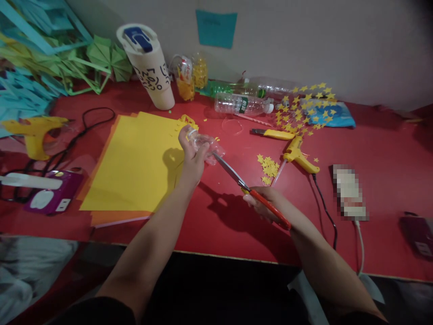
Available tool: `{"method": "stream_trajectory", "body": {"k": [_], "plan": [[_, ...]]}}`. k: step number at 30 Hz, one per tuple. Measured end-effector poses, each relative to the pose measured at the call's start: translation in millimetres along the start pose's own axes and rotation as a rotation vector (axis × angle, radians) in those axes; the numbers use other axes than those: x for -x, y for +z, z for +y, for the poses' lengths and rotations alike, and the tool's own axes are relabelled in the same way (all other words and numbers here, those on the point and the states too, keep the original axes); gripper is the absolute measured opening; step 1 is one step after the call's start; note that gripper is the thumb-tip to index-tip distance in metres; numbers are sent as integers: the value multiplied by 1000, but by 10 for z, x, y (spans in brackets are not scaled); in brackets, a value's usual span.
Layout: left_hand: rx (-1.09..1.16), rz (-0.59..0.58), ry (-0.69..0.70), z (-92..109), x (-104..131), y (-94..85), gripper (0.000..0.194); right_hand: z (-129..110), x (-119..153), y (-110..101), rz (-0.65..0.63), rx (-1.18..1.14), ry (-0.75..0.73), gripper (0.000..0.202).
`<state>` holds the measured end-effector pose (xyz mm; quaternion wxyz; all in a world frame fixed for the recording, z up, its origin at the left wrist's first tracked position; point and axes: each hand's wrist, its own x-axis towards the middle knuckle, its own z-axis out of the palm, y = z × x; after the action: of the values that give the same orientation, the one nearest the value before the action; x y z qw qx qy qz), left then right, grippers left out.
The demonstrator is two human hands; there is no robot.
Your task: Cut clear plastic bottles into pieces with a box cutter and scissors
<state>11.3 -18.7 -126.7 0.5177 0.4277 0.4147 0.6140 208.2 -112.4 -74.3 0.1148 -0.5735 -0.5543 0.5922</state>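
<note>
My left hand (pixel 193 155) grips a cut piece of clear plastic bottle (pixel 211 143) above the red table (pixel 216 225). Its fingers wrap round the neck end, and the cut end points right. In my right hand (pixel 264 201) are scissors with red handles (pixel 267 207); their blades point up and left, with the tips at the plastic's lower edge. How far apart the blades are is hard to tell. Yellow paper sheets (pixel 131 162) lie left of my left hand, over orange ones.
Small yellow stars (pixel 269 167), a yellow glue gun (pixel 301 158) and a cutter (pixel 274 134) lie to the right. Plastic bottles (pixel 237 104) and a white tumbler (pixel 149 67) are at the back. A second glue gun (pixel 34 135) is left, a phone (pixel 350 192) right.
</note>
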Motion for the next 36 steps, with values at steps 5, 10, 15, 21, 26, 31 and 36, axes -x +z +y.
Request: {"method": "stream_trajectory", "body": {"k": [5,10,15,21,26,31,36], "plan": [[29,-8,18,-8,-11,-14,82,31,-15,32,14,-34,18,53],[-87,-125,154,-63,-19,-51,71,39,-30,45,-23,-54,-22,49],[-82,-174,204,-132,-28,-72,64,48,-53,54,3,-52,6,48],[-79,-124,153,-94,-12,-34,66,23,-8,70,29,-59,56,47],[-97,-127,171,-93,-26,-44,71,-4,5,83,57,-76,28,47],[-125,-190,287,-188,-27,-33,65,47,-28,71,21,-80,1,47],[-152,-223,335,-200,6,11,56,86,-47,75,19,-100,-1,44]]}}
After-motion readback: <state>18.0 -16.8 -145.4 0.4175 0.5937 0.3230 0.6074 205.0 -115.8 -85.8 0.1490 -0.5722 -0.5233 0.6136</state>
